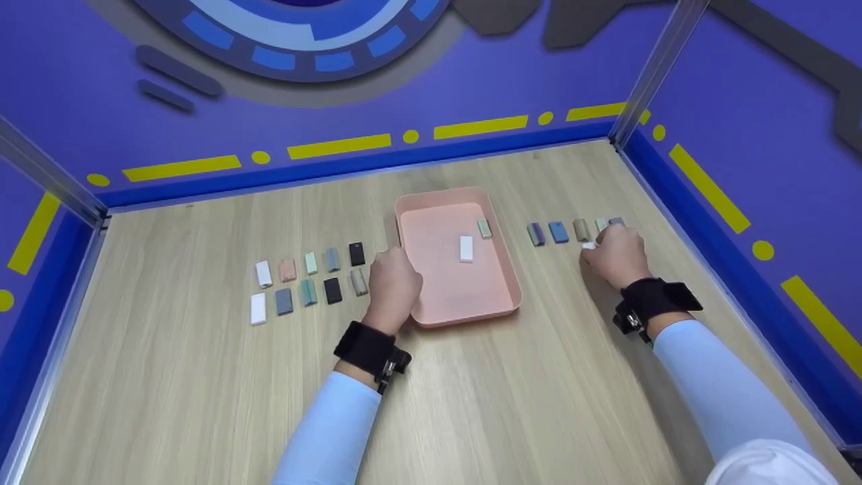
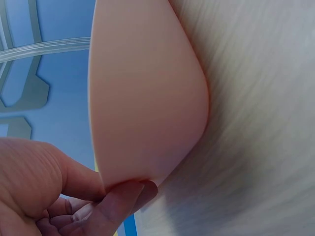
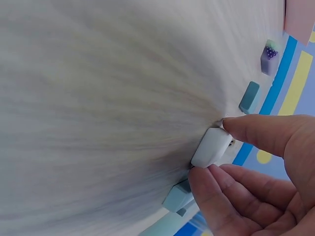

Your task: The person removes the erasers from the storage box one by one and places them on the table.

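My left hand pinches the left side of a shallow pink tray. In the left wrist view, the thumb and fingers meet at the tray's wall. Inside the tray lie a white block and a small pale green block. To the right, my right hand holds another small white block between thumb and fingertips, low over the table or on it; contact with the table cannot be made out. Beside it stand a blue block, a purple block and a tan block.
Left of the tray, several small blocks stand in two rows, among them a black block, a pink block and a white block. Blue printed walls enclose the wooden table at the back and sides.
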The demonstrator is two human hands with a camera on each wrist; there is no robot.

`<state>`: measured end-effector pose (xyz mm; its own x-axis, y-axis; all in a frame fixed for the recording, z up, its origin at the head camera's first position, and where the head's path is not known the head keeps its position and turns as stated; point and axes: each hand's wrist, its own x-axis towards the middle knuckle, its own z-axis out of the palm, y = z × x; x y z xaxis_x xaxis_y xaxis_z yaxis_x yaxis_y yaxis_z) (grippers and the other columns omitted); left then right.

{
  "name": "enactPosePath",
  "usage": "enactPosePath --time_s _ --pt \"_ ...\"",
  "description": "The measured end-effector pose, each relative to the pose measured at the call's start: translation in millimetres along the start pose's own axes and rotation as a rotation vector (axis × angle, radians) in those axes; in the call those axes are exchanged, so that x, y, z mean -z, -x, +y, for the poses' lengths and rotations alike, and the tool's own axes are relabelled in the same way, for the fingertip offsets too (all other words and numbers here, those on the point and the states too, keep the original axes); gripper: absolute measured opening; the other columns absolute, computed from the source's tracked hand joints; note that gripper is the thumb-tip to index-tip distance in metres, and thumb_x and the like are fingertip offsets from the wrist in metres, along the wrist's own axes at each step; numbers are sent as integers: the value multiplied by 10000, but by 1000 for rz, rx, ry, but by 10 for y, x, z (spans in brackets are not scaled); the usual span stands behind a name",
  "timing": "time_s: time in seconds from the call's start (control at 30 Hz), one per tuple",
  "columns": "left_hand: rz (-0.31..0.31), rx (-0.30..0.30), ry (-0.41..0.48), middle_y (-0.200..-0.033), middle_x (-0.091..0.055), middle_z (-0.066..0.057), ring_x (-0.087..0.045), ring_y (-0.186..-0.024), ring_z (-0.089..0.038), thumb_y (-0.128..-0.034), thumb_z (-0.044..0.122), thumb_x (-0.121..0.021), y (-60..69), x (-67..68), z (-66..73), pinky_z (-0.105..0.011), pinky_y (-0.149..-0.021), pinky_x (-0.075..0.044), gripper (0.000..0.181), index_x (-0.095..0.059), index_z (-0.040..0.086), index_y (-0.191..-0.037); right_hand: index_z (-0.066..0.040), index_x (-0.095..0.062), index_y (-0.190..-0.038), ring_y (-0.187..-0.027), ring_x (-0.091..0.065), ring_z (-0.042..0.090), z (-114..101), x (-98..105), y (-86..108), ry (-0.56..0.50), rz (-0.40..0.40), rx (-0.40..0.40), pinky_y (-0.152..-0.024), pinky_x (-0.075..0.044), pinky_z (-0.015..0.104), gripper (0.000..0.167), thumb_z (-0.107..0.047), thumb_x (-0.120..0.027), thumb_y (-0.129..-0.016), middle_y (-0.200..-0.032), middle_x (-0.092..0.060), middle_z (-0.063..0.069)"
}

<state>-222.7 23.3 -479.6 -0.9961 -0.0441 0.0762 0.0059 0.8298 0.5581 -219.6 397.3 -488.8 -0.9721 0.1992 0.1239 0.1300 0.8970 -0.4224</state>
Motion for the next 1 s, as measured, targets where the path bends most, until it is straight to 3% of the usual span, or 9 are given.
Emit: enactPosePath --time_s 0.2,0.27,0.37,0.47,0.57,0.73,0.87,1.0 --pt "2 -9 -7 -746 -676 -144 -647 -664 -236 -758 -7 -544 3 8 9 -362 -510 -467 125 -661 21 -789 -139 -329 -509 -434 -203 129 -133 69 6 -12 26 9 -401 -194 292 427 -197 -655 -780 -499 -223 -42" --pt "2 -11 -7 -743 -675 -144 -650 -666 -243 -754 -9 -541 5 17 14 -365 -511 -469 126 -660 20 -785 -84 -449 -534 -457 -290 145 -216 86 -8 -24 49 34 -429 -272 306 357 -217 -660 -791 -504 -348 -1" --pt "2 -9 4 -742 -674 -145 -649 -670 -244 -749 -16 -538 9 25 16 -364 -515 -472 126 -655 19 -782 18 -615 -700 -547 -453 203 -388 89 -37 -41 71 65 -536 -402 377 290 -250 -640 -808 -639 -568 118" --pt "-2 -8 11 -745 -672 -141 -643 -673 -227 -755 -19 -534 10 22 11 -354 -521 -472 131 -654 19 -793 63 -671 -924 -717 -591 273 -626 67 -59 -69 73 93 -706 -475 451 349 -266 -646 -809 -888 -673 213" --pt "-11 -3 17 -757 -673 -137 -636 -680 -211 -765 -18 -535 11 19 10 -351 -533 -473 137 -656 18 -816 52 -653 -1049 -866 -638 320 -920 30 -68 -75 36 98 -777 -494 464 412 -280 -654 -806 -1012 -671 219" --pt "-5 5 10 -774 -678 -143 -647 -703 -228 -757 -11 -548 5 15 7 -375 -559 -490 133 -661 20 -819 36 -605 -1155 -1051 -608 332 -1401 -80 -75 -72 -41 125 -847 -502 443 494 -301 -675 -800 -1144 -635 214" --pt "4 7 11 -772 -680 -140 -651 -709 -242 -748 -11 -553 -2 10 2 -388 -574 -495 123 -659 30 -796 48 -598 -1158 -966 -618 296 -1676 -202 -80 -92 -75 185 -831 -508 412 515 -298 -697 -788 -1123 -632 211" --pt "11 0 -1 -771 -685 -144 -661 -707 -257 -746 -13 -549 -8 -6 3 -392 -568 -498 128 -662 29 -789 47 -600 -1143 -888 -593 261 -1810 -347 -94 -79 -103 218 -824 -497 401 522 -299 -720 -770 -1077 -628 200"
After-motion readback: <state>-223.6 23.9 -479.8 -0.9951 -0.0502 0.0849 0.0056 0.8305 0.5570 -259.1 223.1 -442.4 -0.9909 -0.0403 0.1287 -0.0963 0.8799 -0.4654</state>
